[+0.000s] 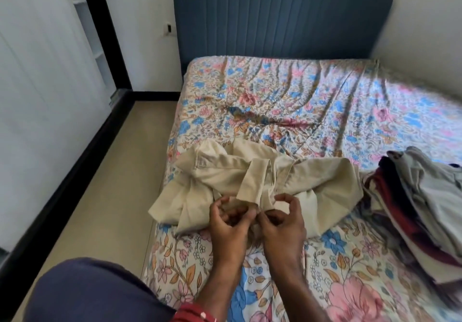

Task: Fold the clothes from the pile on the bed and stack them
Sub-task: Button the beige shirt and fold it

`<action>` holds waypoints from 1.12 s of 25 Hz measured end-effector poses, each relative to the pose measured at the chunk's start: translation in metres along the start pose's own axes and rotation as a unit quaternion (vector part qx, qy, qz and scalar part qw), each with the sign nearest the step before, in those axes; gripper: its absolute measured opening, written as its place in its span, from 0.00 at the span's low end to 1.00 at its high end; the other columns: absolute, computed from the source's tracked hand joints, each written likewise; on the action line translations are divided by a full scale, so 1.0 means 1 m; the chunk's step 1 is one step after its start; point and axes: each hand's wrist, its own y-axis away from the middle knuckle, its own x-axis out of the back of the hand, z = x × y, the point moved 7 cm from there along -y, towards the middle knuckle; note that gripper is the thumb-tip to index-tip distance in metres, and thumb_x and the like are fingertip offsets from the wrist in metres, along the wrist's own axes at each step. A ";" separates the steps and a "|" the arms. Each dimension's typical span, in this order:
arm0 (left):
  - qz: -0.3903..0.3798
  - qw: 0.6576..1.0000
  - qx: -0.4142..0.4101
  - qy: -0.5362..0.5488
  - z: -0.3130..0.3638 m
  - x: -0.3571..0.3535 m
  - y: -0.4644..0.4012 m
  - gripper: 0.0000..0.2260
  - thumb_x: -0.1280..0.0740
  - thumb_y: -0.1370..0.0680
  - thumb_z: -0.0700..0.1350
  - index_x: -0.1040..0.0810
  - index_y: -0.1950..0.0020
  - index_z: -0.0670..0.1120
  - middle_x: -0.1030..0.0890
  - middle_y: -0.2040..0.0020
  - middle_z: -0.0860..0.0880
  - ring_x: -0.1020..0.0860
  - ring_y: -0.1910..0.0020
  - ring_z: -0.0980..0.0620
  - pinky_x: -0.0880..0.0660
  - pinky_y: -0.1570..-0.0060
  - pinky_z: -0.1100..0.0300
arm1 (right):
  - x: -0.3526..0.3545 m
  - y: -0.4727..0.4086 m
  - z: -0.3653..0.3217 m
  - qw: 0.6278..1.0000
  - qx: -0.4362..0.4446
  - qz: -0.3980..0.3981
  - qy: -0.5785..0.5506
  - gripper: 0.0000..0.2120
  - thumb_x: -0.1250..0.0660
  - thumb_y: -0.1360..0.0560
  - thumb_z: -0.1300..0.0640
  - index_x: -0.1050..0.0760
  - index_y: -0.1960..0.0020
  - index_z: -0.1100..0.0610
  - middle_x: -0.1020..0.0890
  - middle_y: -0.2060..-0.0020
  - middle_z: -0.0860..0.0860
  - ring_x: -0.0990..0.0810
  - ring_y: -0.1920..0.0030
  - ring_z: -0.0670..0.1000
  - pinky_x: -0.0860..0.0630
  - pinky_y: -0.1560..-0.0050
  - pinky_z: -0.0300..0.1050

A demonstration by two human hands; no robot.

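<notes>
Floral bedsheet lies nearest; on it the left hand and right hand pinch the crumpled beige garment's near edge with curled fingers. Rightward sits the clothes pile; beyond, a blue headboard.

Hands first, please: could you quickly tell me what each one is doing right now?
Left hand: fingers curled, pinching the crumpled beige cotton shirt.
Right hand: also pinching the shirt's near edge.

We note the clothes pile cut by the right edge; the hands cover the beige garment's near hem.
</notes>
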 end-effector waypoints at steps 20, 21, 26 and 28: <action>-0.036 0.927 -0.275 -0.252 0.033 0.004 0.016 0.07 0.28 0.22 0.39 0.17 0.48 0.51 0.20 0.52 0.55 0.20 0.51 0.54 0.20 0.53 0.57 | -0.008 0.012 0.015 0.971 -0.053 -0.048 -0.228 0.16 0.26 0.26 0.68 0.29 0.44 0.57 0.17 0.61 0.62 0.18 0.61 0.60 0.20 0.55 0.53; -0.036 0.924 -0.277 -0.263 0.033 0.004 0.014 0.08 0.28 0.22 0.41 0.16 0.46 0.52 0.21 0.49 0.56 0.21 0.47 0.53 0.21 0.50 0.56 | -0.010 0.011 0.014 0.971 -0.052 -0.063 -0.225 0.17 0.26 0.26 0.68 0.29 0.44 0.57 0.17 0.61 0.62 0.18 0.61 0.60 0.20 0.55 0.53; -0.083 0.941 -0.231 -0.235 0.033 0.010 0.006 0.09 0.25 0.24 0.43 0.15 0.49 0.58 0.23 0.46 0.59 0.25 0.40 0.55 0.23 0.43 0.64 | -0.014 0.009 0.007 0.967 -0.056 -0.112 -0.222 0.22 0.24 0.32 0.69 0.29 0.44 0.57 0.18 0.64 0.59 0.17 0.62 0.58 0.18 0.58 0.50; -0.104 0.945 -0.224 -0.214 0.031 0.013 0.002 0.05 0.25 0.24 0.44 0.13 0.51 0.54 0.20 0.47 0.58 0.22 0.42 0.54 0.20 0.44 0.53 | -0.015 0.010 0.008 0.962 -0.075 -0.107 -0.239 0.24 0.24 0.33 0.70 0.29 0.44 0.57 0.19 0.66 0.56 0.17 0.62 0.56 0.18 0.59 0.48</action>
